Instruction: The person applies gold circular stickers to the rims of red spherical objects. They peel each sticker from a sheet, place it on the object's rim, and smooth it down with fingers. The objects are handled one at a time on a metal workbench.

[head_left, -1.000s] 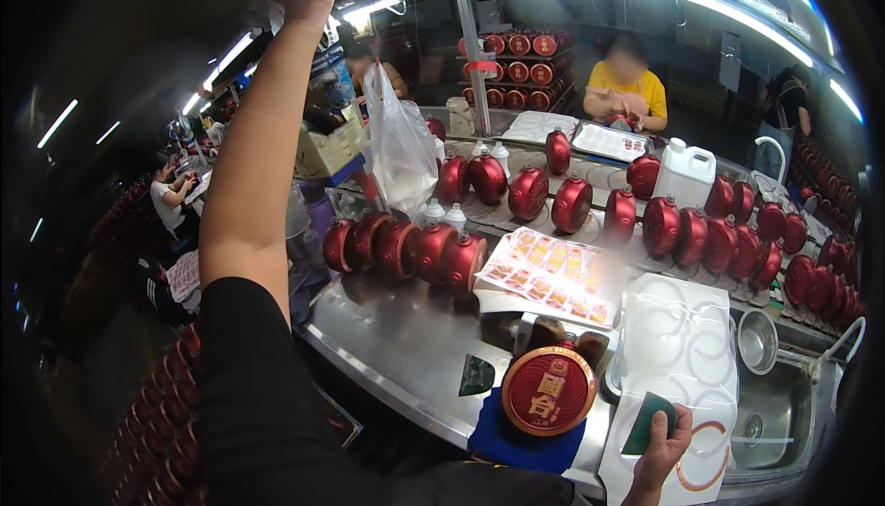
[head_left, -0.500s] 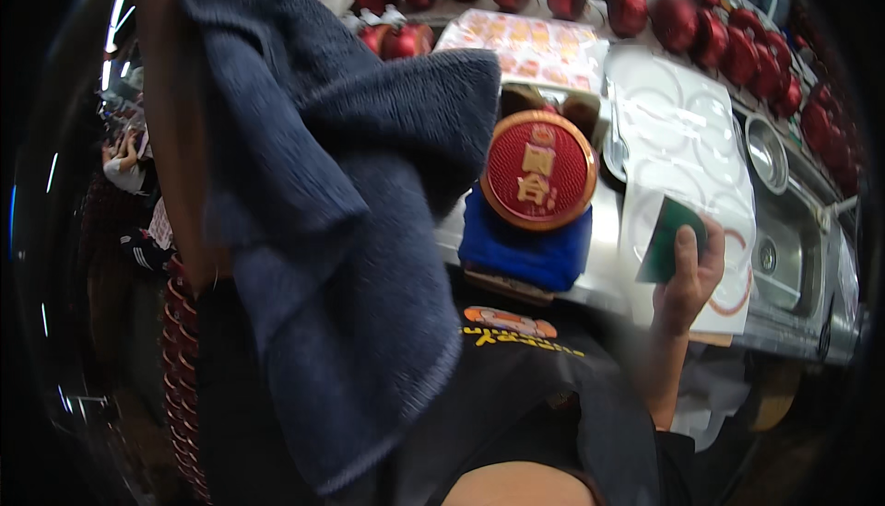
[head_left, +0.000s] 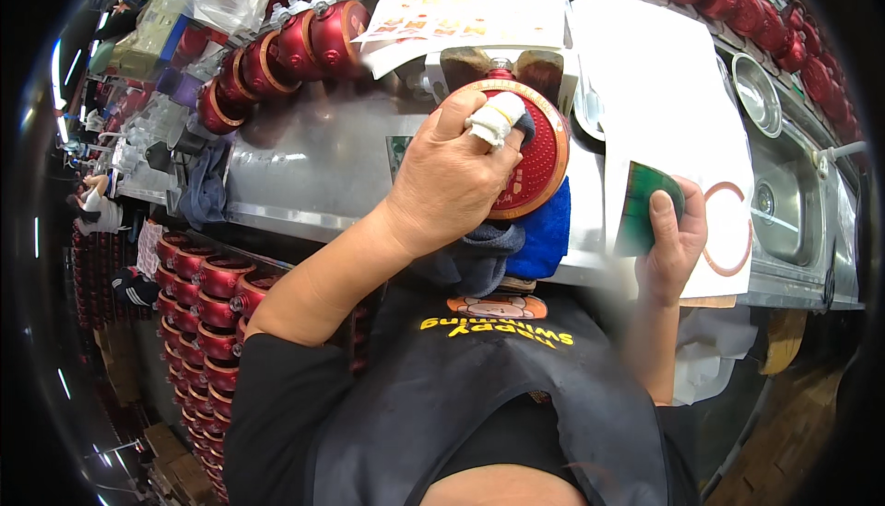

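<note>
My left hand [head_left: 452, 174] presses against the round face of a red bottle [head_left: 539, 174] with a gold rim. One of its fingers wears a white wrap [head_left: 498, 119] with a yellow band. A dark blue-grey towel [head_left: 470, 257] is bunched in this hand; a bit shows at the fingertips and the rest hangs below. The bottle leans in a stand, above a blue cloth [head_left: 544, 239]. Off to the right, my right hand [head_left: 673, 239] pinches a flat green piece [head_left: 648, 202], like a scraper card, between thumb and fingers, over white backing sheets.
Behind the bottle lies a printed sticker sheet [head_left: 466, 8]. A white backing sheet [head_left: 654, 91] covers the right, beside a metal bowl [head_left: 756, 91] and a sink [head_left: 788, 220]. Red bottles [head_left: 313, 41] line the counter's back; stacked ones [head_left: 212, 294] stand at left.
My left hand has come down from the upper left with the towel and now touches the bottle's face. My right hand stays at the right with the green piece, slightly lower.
</note>
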